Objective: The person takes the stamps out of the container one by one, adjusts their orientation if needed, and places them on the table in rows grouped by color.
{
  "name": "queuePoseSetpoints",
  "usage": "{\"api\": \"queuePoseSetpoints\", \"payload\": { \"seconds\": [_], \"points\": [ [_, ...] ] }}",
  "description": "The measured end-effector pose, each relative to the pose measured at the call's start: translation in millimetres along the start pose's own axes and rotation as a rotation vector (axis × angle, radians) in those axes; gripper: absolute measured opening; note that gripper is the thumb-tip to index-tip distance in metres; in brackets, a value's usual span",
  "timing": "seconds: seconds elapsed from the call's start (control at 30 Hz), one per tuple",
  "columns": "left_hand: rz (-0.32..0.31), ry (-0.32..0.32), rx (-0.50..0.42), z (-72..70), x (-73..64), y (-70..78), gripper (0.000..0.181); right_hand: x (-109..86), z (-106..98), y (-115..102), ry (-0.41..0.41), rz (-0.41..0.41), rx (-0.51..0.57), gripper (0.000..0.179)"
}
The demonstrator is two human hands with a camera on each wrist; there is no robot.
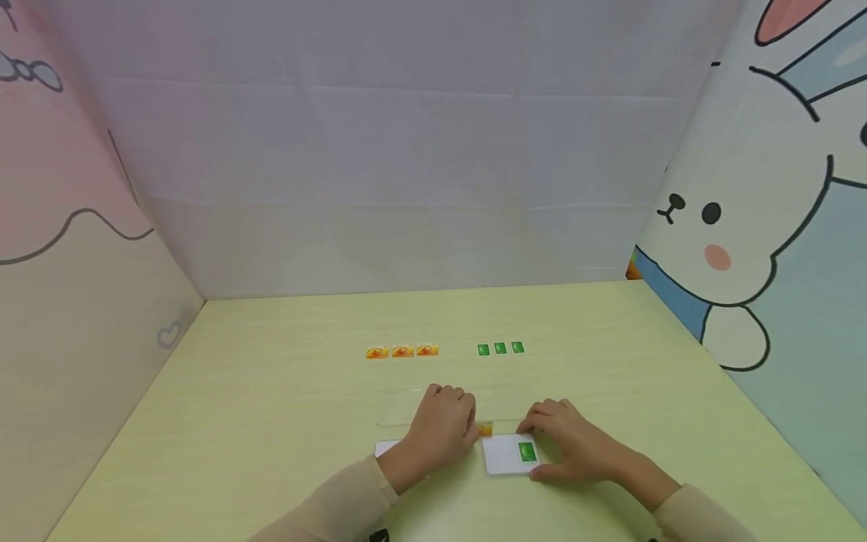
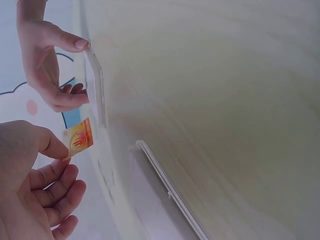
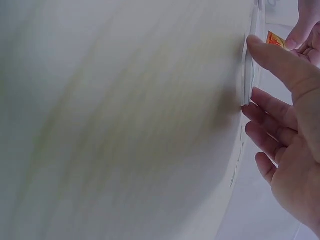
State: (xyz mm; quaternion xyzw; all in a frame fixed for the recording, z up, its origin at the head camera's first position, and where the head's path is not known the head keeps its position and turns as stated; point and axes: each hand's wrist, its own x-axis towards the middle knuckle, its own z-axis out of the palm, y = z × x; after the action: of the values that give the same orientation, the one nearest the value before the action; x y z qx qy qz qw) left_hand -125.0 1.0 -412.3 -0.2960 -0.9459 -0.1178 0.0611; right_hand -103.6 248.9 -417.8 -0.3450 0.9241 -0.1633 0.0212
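Between thumb and index finger, my left hand [image 1: 443,425] pinches a small orange-and-yellow picture card [image 2: 79,138] by its edge. The card is raised near the far left corner of a flat white rectangular block [image 1: 503,455]. My right hand [image 1: 576,444] grips this block at its right end, thumb on the near edge and fingertips at the far corner. A small green card [image 1: 527,452] lies on the block's right part. A second white block [image 2: 150,195] lies under the left forearm's side, mostly hidden by the left hand in the head view.
Farther back on the pale yellow table [image 1: 284,376] lie a row of three orange cards [image 1: 403,351] and a row of three green cards [image 1: 500,348]. A clear plastic sheet or tray [image 1: 398,407] lies just beyond the hands. Printed panels stand around the table.
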Motion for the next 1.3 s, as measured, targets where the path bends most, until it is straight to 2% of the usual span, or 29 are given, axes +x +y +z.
{"api": "queuePoseSetpoints", "payload": {
  "seconds": [0.53,0.93,1.2,1.3],
  "points": [
    [-0.017,-0.003,-0.008,-3.4,-1.1,-4.5,0.02,1.1,0,3,-0.026,-0.015,0.005,0.046],
    [-0.032,0.022,-0.018,-5.2,-2.5,-9.1,0.018,2.5,3,5,-0.028,-0.025,0.014,0.047],
    [-0.055,-0.002,-0.052,-9.3,-4.9,-15.5,0.017,2.6,3,5,-0.057,0.023,0.008,0.048],
    [-0.061,-0.01,-0.074,-12.0,-6.0,-18.2,0.018,2.3,3,4,-0.047,0.013,0.005,0.047]
  ]
}}
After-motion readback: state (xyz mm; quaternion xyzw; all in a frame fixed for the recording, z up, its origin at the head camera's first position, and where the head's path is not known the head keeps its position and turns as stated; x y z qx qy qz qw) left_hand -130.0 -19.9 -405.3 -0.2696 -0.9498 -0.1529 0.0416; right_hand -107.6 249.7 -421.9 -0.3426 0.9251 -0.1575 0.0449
